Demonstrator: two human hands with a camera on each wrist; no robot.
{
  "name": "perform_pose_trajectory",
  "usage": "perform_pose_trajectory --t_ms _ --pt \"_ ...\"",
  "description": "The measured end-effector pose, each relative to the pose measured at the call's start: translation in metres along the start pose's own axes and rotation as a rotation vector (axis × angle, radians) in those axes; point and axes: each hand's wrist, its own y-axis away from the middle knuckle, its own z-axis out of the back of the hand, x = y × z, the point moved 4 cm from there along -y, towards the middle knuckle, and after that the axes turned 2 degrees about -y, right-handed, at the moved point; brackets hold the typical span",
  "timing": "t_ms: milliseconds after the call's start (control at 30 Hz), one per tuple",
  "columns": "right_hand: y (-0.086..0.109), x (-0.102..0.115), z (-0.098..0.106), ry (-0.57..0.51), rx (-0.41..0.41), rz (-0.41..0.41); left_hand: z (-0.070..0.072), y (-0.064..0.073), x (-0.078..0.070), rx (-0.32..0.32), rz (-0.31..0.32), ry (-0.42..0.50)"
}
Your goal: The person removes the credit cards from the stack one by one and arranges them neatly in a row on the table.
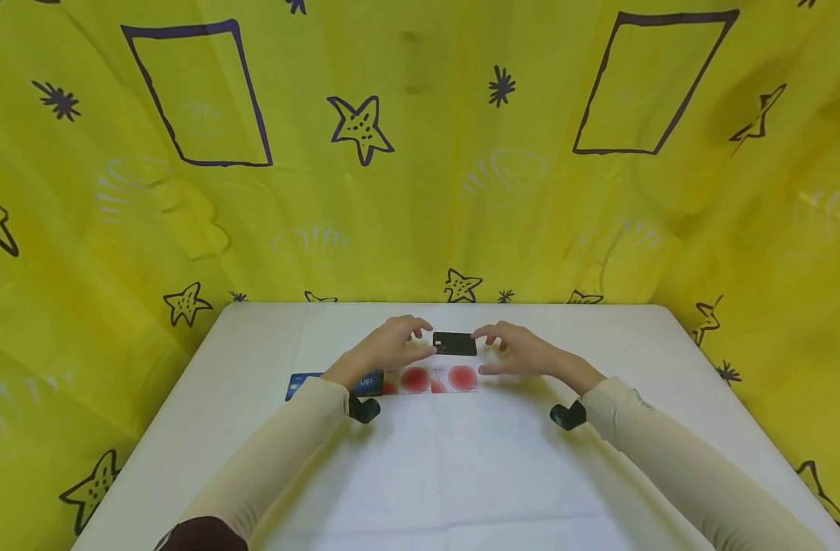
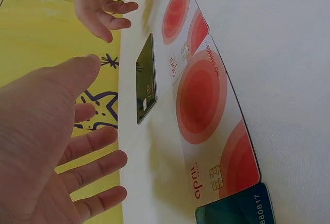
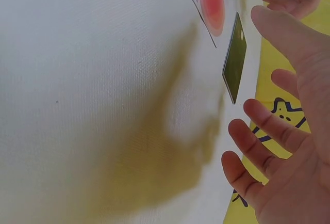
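Hands flank a black card (image 1: pixel 454 343) lying flat on the white table (image 1: pixel 461 474) — left hand (image 1: pixel 391 346) and right hand (image 1: pixel 518 352) both with fingers spread and released, grasping nothing. Red-dotted cards (image 1: pixel 430 379) and a blue card (image 1: pixel 303 384) lie nearer the person — bare cloth runs to the near edge.

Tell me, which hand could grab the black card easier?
Probably the left hand: its fingers look nearer the black card. The right hand hovers close too, so it's nearly even.
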Motion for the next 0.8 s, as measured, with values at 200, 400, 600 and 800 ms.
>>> perform_pose_trajectory --t_ms 200,400,600,800 --pt "-0.002 0.0 -0.002 -0.019 -0.002 -0.008 -0.001 -0.002 0.001 -0.003 -0.007 -0.001" --pt "-0.005 0.0 -0.002 -0.014 -0.036 0.009 -0.001 -0.003 0.003 -0.029 -0.028 -0.029" --pt "-0.011 -0.003 -0.003 -0.005 -0.082 0.021 -0.004 -0.006 0.006 -0.054 -0.03 -0.052" --pt "-0.017 -0.007 -0.005 0.003 -0.121 0.002 -0.01 -0.013 0.011 -0.061 -0.002 -0.093"
